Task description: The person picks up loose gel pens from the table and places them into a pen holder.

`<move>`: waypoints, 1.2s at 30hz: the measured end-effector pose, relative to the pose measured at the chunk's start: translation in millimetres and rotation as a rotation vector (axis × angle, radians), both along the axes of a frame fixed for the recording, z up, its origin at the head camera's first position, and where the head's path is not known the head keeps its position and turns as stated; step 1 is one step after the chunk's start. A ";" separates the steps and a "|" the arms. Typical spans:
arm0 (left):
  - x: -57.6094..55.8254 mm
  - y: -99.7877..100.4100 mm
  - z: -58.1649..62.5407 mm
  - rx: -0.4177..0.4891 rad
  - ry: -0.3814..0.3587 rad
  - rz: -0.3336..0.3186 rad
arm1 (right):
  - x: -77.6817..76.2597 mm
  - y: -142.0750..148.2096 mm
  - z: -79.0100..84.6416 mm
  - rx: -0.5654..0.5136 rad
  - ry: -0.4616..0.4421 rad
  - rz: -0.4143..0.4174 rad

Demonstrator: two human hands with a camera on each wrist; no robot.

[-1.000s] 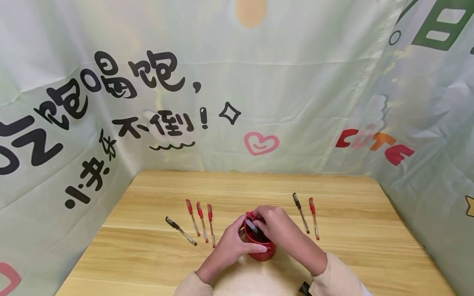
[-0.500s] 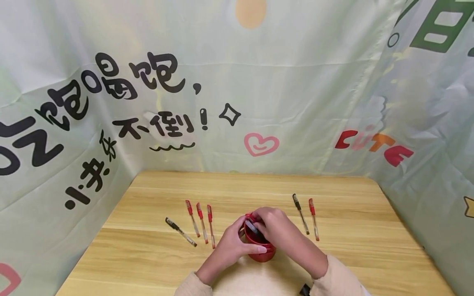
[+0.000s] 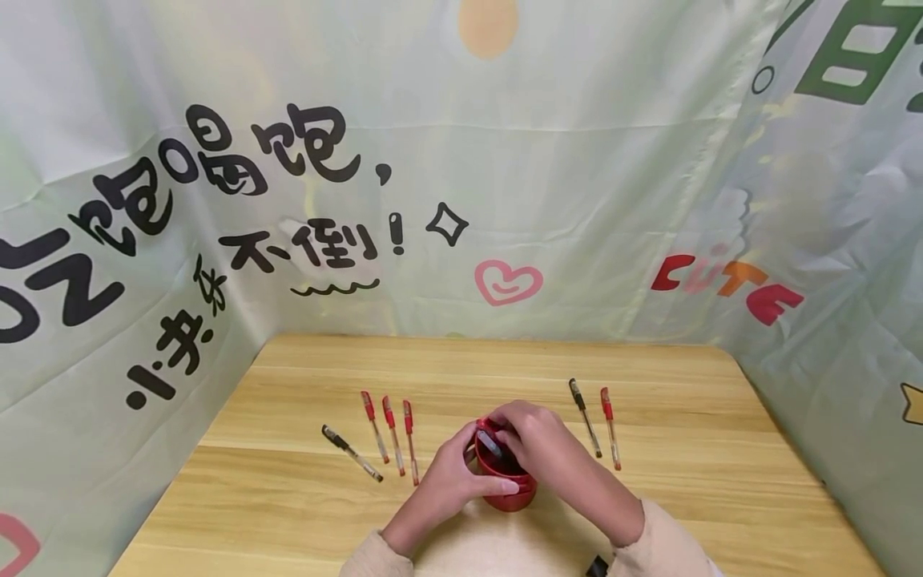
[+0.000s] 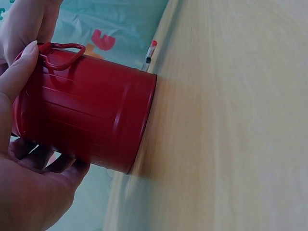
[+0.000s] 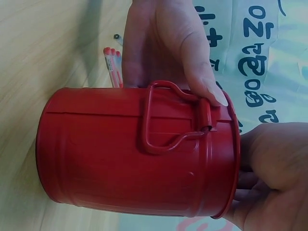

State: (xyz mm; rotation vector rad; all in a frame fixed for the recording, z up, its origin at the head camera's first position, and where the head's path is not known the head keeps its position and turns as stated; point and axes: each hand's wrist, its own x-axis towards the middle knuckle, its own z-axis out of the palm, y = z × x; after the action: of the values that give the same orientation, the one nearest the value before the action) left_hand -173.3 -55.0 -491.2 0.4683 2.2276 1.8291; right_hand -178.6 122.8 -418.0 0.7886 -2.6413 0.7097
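Note:
A red metal bucket (image 3: 510, 498) with a wire side handle (image 5: 166, 149) stands on the table in front of the person. My left hand (image 3: 456, 479) grips its side, thumb across the near rim and fingers around the far side, as the left wrist view also shows. Over the mouth is my right hand (image 3: 537, 439), bent at the far rim with its fingertips reaching inside. A slim grey and dark piece (image 3: 490, 443) shows in the mouth beside the right thumb. The right fingertips are hidden, so I cannot tell whether they hold it.
Left of the bucket lie a black-capped pen (image 3: 352, 452) and three red-capped pens (image 3: 392, 433). To the right are another black-capped pen (image 3: 585, 417) and a red-capped pen (image 3: 610, 427). Printed cloth (image 3: 577, 184) hangs around the wooden table (image 3: 288, 521). A small black object (image 3: 597, 566) shows by the right sleeve.
The right hand shifts slightly at the bucket's mouth, and the slim grey piece shows a little less and lower inside. The left hand and the loose pens stay in place.

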 end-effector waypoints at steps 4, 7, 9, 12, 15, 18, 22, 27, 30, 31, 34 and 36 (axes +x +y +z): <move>0.1 0.2 -0.2 0.001 0.003 -0.001 | 1.1 1.4 1.3 -0.020 0.034 0.000; 0.1 0.3 0.0 0.008 -0.004 -0.003 | 1.3 2.5 2.2 -0.049 0.059 -0.016; 0.2 0.4 0.0 0.010 -0.007 -0.002 | 1.6 3.8 3.1 -0.076 0.072 -0.040; 0.4 0.5 0.0 0.004 -0.005 0.002 | 1.5 6.3 4.7 -0.114 0.091 -0.080; 0.5 0.7 -0.1 -0.005 0.003 0.007 | 0.4 10.0 6.0 -0.134 0.112 -0.106; 0.6 0.8 -0.3 -0.010 0.011 0.010 | -1.0 14.4 6.0 -0.137 0.122 -0.128; 0.5 0.8 -0.8 -0.013 0.010 0.013 | -2.6 20.6 5.2 -0.135 0.115 -0.158; -0.1 1.2 -1.0 -0.006 0.004 0.015 | -4.8 29.6 2.3 -0.121 0.103 -0.191; -0.1 1.6 -0.8 -0.007 0.006 0.014 | -5.9 35.9 0.2 -0.115 0.107 -0.204; -0.1 1.7 -0.7 -0.005 0.007 0.014 | -6.2 38.2 -0.3 -0.112 0.113 -0.210; 0.1 1.9 -0.5 -0.005 0.006 0.018 | -7.7 45.1 -2.0 -0.110 0.131 -0.229; 0.0 1.9 -0.5 -0.005 0.007 0.021 | -8.7 49.5 -3.3 -0.111 0.125 -0.247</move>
State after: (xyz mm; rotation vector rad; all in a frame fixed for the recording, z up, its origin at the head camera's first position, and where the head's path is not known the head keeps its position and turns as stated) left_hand -173.2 -53.2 -491.7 0.4529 2.2497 1.8351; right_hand -187.3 172.3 -421.2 0.4511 -2.5032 0.7069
